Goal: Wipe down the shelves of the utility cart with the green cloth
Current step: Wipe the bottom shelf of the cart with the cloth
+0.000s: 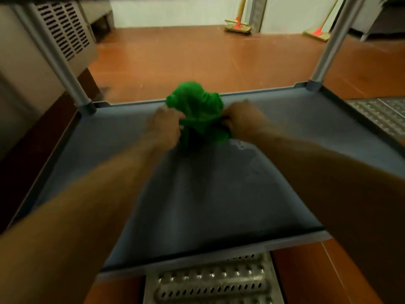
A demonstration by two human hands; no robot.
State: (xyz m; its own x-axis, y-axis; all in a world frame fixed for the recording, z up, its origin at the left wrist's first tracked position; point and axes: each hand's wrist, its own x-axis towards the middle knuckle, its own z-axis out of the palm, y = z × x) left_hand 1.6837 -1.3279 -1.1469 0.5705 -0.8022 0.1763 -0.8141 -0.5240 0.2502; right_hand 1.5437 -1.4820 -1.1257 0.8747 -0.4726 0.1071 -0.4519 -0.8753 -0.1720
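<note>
One green cloth (195, 110); two hands: left hand (166, 126), right hand (243, 119); one shelf (219, 205); two posts (54, 55) (335, 38); two brooms (237, 26) (316, 32).

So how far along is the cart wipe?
Done: wet marks by the right hand suggest part of this shelf is wiped. In hand: left hand and right hand both grip the bunched cloth near the far edge. Left: the rest of the shelf looks dry; other shelves can't be judged.

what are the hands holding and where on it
Both hold the bunched green cloth: left hand grips its left side, right hand its right side.
</note>
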